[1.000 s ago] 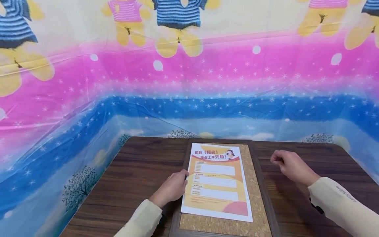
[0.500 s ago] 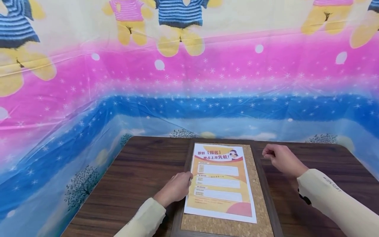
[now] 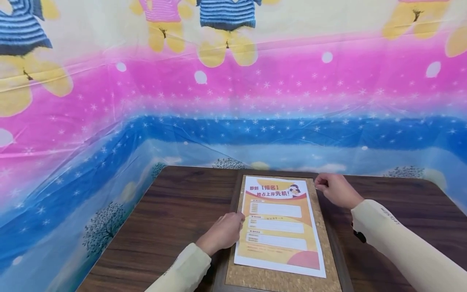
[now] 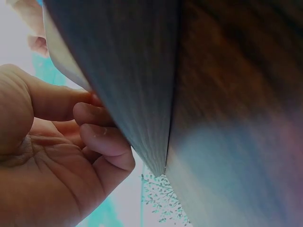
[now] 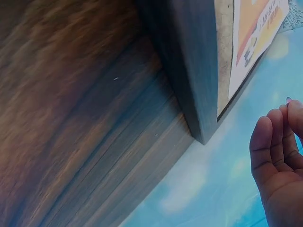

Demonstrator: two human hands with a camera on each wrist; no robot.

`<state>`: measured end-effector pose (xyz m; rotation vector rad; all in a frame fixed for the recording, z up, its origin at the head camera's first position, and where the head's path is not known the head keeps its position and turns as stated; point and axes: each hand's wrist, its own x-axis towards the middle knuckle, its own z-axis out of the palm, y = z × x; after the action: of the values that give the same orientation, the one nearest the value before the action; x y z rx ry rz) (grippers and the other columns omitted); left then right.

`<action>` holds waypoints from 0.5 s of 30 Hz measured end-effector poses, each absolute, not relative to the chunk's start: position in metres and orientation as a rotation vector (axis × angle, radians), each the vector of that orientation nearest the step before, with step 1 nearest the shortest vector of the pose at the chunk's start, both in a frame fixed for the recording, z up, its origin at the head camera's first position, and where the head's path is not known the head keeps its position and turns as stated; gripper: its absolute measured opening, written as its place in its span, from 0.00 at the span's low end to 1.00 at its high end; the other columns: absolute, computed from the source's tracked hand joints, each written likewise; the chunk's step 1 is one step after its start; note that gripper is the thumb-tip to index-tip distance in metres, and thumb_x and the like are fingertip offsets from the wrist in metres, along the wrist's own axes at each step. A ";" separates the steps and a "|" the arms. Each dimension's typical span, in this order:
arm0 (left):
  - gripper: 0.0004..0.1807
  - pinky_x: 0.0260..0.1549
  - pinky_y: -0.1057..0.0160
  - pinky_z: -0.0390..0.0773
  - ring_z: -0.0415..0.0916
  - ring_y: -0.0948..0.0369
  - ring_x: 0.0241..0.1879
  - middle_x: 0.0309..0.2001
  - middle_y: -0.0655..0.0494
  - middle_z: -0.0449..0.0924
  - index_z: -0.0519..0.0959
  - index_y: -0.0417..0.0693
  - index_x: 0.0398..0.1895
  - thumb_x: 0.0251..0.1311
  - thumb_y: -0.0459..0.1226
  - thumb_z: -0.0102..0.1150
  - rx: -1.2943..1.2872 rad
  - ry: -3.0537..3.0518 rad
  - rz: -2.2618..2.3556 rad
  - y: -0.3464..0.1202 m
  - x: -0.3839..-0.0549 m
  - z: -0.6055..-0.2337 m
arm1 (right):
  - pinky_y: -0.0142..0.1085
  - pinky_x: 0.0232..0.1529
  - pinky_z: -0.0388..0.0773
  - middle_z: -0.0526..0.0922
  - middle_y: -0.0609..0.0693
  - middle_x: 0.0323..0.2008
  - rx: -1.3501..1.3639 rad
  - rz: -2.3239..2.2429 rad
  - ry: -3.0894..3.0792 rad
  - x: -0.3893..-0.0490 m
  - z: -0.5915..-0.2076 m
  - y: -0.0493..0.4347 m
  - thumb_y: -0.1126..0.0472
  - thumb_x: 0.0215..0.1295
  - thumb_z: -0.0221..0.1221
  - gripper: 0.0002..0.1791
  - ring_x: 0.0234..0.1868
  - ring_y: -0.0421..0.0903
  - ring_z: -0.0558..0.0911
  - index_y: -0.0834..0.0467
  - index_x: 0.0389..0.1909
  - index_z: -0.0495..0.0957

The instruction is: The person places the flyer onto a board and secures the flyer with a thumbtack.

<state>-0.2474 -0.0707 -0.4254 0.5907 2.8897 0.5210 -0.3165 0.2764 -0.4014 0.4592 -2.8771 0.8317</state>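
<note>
An orange and white flyer (image 3: 279,221) lies on a cork board (image 3: 321,227) with a dark wooden frame (image 5: 189,80). My left hand (image 3: 223,233) rests on the frame's left rail with curled fingers (image 4: 102,137). Its thumb and forefinger meet at the flyer's left edge. My right hand (image 3: 333,190) hovers by the board's top right corner, fingers curled and pinched together. In the right wrist view a tiny purplish pin-like thing (image 5: 288,100) shows at the fingertips (image 5: 272,142), beside the flyer's corner (image 5: 255,42).
The board lies on a dark wooden table (image 3: 175,215). A printed plastic sheet (image 3: 233,101) in pink and blue, with bear figures, stands as a wall behind and to the left. The table's back edge runs just past the board.
My right hand has moved left and forward, from the bare table to the board's top right corner. The left hand has kept its place at the flyer's left edge.
</note>
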 end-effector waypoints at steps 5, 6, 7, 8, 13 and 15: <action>0.14 0.25 0.64 0.70 0.70 0.61 0.31 0.43 0.49 0.77 0.75 0.41 0.55 0.67 0.33 0.50 0.553 2.870 0.545 -0.071 -0.248 -0.426 | 0.39 0.29 0.71 0.79 0.56 0.35 0.426 0.858 -2.898 -0.325 -0.401 0.265 0.69 0.68 0.53 0.05 0.28 0.47 0.73 0.62 0.38 0.78; 0.15 0.24 0.64 0.70 0.70 0.62 0.30 0.43 0.49 0.77 0.74 0.40 0.55 0.68 0.33 0.49 0.547 2.861 0.556 -0.071 -0.248 -0.426 | 0.39 0.29 0.71 0.79 0.57 0.35 0.427 0.870 -2.901 -0.327 -0.400 0.263 0.69 0.68 0.53 0.05 0.28 0.47 0.73 0.62 0.38 0.78; 0.15 0.24 0.64 0.70 0.70 0.62 0.30 0.43 0.49 0.77 0.74 0.40 0.55 0.68 0.33 0.49 0.547 2.854 0.567 -0.072 -0.248 -0.426 | 0.39 0.29 0.72 0.79 0.57 0.35 0.429 0.881 -2.905 -0.328 -0.399 0.260 0.69 0.68 0.53 0.06 0.29 0.47 0.73 0.62 0.38 0.78; 0.15 0.23 0.64 0.70 0.70 0.62 0.30 0.43 0.49 0.77 0.74 0.40 0.55 0.68 0.33 0.49 0.552 2.850 0.574 -0.072 -0.248 -0.425 | 0.39 0.29 0.72 0.79 0.57 0.35 0.434 0.892 -2.906 -0.329 -0.398 0.257 0.69 0.68 0.53 0.05 0.29 0.47 0.73 0.62 0.38 0.78; 0.14 0.23 0.64 0.70 0.69 0.63 0.28 0.43 0.49 0.77 0.74 0.40 0.54 0.68 0.32 0.49 0.588 2.841 0.598 -0.072 -0.247 -0.424 | 0.39 0.29 0.71 0.79 0.57 0.34 0.452 0.933 -2.906 -0.339 -0.398 0.246 0.69 0.68 0.53 0.05 0.29 0.47 0.73 0.63 0.38 0.78; 0.14 0.22 0.64 0.70 0.69 0.63 0.27 0.42 0.50 0.78 0.75 0.40 0.54 0.68 0.32 0.49 0.597 2.841 0.601 -0.071 -0.247 -0.425 | 0.39 0.30 0.71 0.79 0.57 0.33 0.441 0.928 -2.909 -0.343 -0.399 0.242 0.68 0.68 0.53 0.05 0.29 0.48 0.72 0.63 0.37 0.78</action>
<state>-0.2469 -0.0710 -0.4246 0.5969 2.8410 0.6014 -0.3432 0.2417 -0.3990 0.4414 -2.9092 0.9282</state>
